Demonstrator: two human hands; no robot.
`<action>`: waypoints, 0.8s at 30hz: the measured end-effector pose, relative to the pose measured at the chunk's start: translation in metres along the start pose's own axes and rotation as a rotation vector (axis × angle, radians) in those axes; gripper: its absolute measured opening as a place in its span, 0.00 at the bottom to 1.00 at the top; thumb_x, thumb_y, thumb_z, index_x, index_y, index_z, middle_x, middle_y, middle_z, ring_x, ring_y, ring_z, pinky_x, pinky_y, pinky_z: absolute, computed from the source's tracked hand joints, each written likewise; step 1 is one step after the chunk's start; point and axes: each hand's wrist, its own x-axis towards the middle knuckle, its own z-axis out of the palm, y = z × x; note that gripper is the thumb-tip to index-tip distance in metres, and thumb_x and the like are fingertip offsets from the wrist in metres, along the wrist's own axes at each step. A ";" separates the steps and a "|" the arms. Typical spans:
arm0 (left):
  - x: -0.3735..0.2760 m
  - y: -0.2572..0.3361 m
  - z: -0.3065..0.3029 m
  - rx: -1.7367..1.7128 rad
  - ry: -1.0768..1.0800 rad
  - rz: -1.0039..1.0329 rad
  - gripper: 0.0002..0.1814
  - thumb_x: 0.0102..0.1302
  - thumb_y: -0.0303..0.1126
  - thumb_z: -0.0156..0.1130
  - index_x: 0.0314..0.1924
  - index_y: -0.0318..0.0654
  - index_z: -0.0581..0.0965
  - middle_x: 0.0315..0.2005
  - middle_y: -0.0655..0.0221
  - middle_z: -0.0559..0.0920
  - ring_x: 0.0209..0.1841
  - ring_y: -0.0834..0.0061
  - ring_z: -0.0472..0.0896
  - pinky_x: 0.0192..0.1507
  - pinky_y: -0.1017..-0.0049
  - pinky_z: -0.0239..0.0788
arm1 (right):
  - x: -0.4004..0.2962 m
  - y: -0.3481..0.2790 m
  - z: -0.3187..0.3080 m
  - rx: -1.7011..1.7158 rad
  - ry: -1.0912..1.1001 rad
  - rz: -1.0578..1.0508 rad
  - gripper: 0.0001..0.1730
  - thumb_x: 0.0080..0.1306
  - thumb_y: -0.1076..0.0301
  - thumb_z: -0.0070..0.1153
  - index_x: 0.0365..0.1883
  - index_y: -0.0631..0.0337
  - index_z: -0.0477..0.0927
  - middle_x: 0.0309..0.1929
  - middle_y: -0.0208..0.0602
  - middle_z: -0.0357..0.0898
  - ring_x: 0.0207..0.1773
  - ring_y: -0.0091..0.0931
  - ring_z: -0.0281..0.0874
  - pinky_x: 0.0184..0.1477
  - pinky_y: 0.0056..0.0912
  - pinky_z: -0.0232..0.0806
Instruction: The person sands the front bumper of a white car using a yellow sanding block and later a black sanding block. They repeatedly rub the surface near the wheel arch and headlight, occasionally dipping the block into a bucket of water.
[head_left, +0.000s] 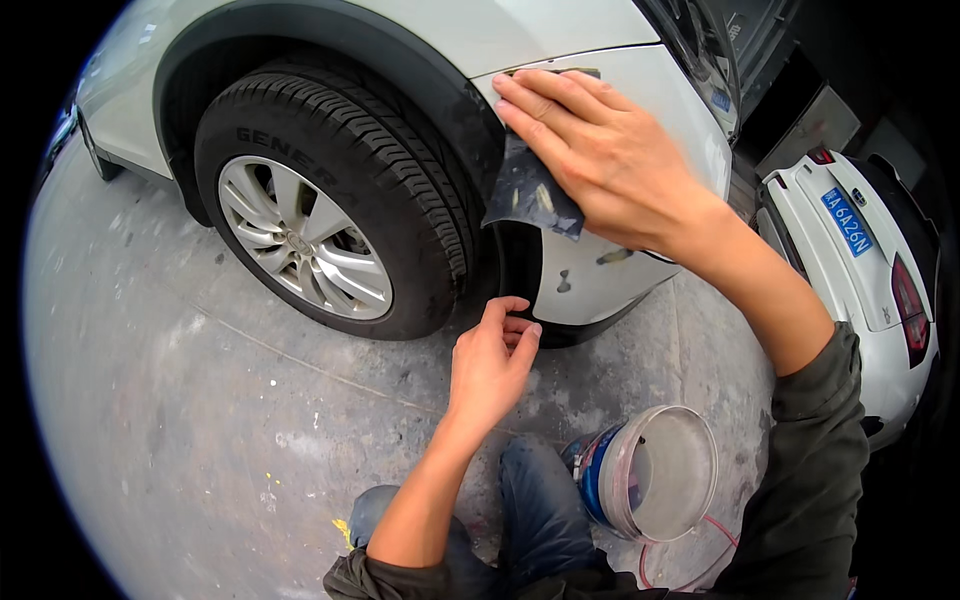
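Observation:
My right hand (600, 150) presses flat, fingers together, over a dark sheet (534, 187) that looks like wet sandpaper, against the white bumper corner of a car. The sheet's lower part hangs free below my fingers and bears pale smears. Under my palm side, the white bumper panel (577, 300) shows small dark and yellowish patches. Lower down, my left hand (496, 352) is in front of the bumper's black lower edge, fingers loosely curled and apart, holding nothing visible. Left of both hands are the black wheel arch trim (375, 37) and the tyre (427, 202).
An open bucket (637, 529) of cloudy liquid stands on the concrete floor (225, 420) beside my right knee. A red hose (720, 529) lies behind it. Another white car (862, 292) is parked at the right. My bent knees are below my left hand.

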 end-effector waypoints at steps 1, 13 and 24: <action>0.001 0.001 0.002 0.001 -0.014 -0.005 0.18 0.71 0.30 0.66 0.57 0.30 0.77 0.38 0.60 0.89 0.37 0.75 0.87 0.41 0.73 0.79 | 0.003 -0.002 0.003 -0.003 -0.003 -0.013 0.26 0.66 0.68 0.50 0.61 0.71 0.80 0.69 0.42 0.76 0.73 0.33 0.69 0.74 0.36 0.60; -0.001 -0.005 -0.001 -0.016 -0.032 -0.038 0.18 0.71 0.31 0.67 0.57 0.29 0.77 0.39 0.61 0.89 0.38 0.77 0.87 0.43 0.75 0.78 | -0.007 -0.008 0.008 0.020 -0.023 0.026 0.30 0.66 0.69 0.48 0.66 0.71 0.76 0.72 0.45 0.72 0.77 0.35 0.64 0.78 0.40 0.56; -0.002 -0.015 0.006 0.016 -0.073 -0.018 0.16 0.71 0.29 0.67 0.55 0.28 0.78 0.39 0.62 0.89 0.38 0.79 0.87 0.43 0.77 0.79 | -0.057 -0.011 0.009 0.055 0.065 0.396 0.34 0.66 0.69 0.46 0.70 0.73 0.71 0.79 0.46 0.63 0.80 0.39 0.60 0.78 0.43 0.55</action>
